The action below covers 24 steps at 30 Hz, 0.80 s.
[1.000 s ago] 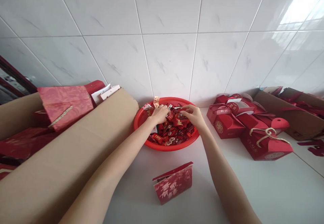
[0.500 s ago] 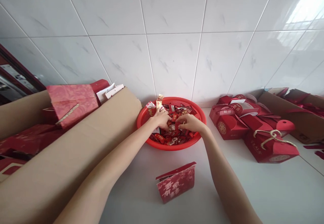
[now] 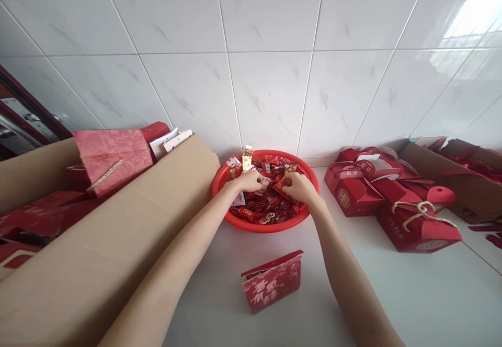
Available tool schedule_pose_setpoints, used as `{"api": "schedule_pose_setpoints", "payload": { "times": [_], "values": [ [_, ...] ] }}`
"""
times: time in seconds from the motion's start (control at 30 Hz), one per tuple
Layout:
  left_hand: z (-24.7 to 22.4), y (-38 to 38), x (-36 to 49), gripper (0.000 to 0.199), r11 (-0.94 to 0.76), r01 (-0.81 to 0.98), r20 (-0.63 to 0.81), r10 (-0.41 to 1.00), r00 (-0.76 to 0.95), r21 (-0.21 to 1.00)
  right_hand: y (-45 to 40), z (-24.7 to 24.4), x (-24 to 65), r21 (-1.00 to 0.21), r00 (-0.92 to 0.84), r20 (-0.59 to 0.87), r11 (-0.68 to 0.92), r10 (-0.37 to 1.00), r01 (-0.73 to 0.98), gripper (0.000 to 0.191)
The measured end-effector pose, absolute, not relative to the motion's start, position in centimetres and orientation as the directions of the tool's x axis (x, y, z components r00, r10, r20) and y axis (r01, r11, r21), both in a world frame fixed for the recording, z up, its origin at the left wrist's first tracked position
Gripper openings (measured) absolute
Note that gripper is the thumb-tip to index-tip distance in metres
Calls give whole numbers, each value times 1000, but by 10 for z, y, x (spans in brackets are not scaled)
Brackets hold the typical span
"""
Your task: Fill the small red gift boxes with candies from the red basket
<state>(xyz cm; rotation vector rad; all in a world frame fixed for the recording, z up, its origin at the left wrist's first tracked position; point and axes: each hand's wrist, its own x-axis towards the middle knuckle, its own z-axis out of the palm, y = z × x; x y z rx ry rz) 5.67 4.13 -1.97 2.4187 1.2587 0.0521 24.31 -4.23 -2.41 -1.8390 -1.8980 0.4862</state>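
Note:
Both hands are over a round red plastic basket (image 3: pixel 270 228) filled with wrapped candies (image 3: pixel 269 217). My left hand (image 3: pixel 249 181) pinches a pale pink and red wrapped candy (image 3: pixel 265 182) between thumb and fingers. Facing it, my right hand (image 3: pixel 297 187) is closed on a red wrapped candy (image 3: pixel 280 185), partly hidden by the fingers. A gold-coloured packet (image 3: pixel 247 157) stands up at the basket's back rim, just behind my left hand. On the table in front of the basket stands a small red gift box (image 3: pixel 273 286) with pale lettering, its top slightly parted.
A large cardboard box (image 3: pixel 129 216) on the left holds red gift bags (image 3: pixel 113 161). Several red gift boxes (image 3: pixel 358 195) cluster to the right, one with a rope handle (image 3: pixel 425 211). Farther right is another cardboard box (image 3: pixel 443 182). A tiled wall (image 3: pixel 270 91) rises behind.
Both hands have lifted slightly among the candies and their fingers have closed. A candy now shows in each hand's grip. The small gift box stays in place.

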Motion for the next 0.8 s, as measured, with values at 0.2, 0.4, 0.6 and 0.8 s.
{"api": "schedule_pose_setpoints", "payload": {
  "times": [0.2,0.4,0.6,0.8],
  "values": [
    [-21,44,51,42,-424,492,-23,739,673,761,-39,-29,247,-623,-25,123,97,992,777,17],
    [-19,40,56,51,-378,411,-13,723,691,830,-36,-30,249,-714,-73,180,181,981,676,19],
    [-17,35,59,35,-488,610,26,793,609,624,-35,-33,249,-752,-86,181,194,980,630,18],
    [-14,30,60,12,-513,637,-206,662,720,575,-33,-36,251,-764,-66,216,211,974,609,21]
  ]
}}
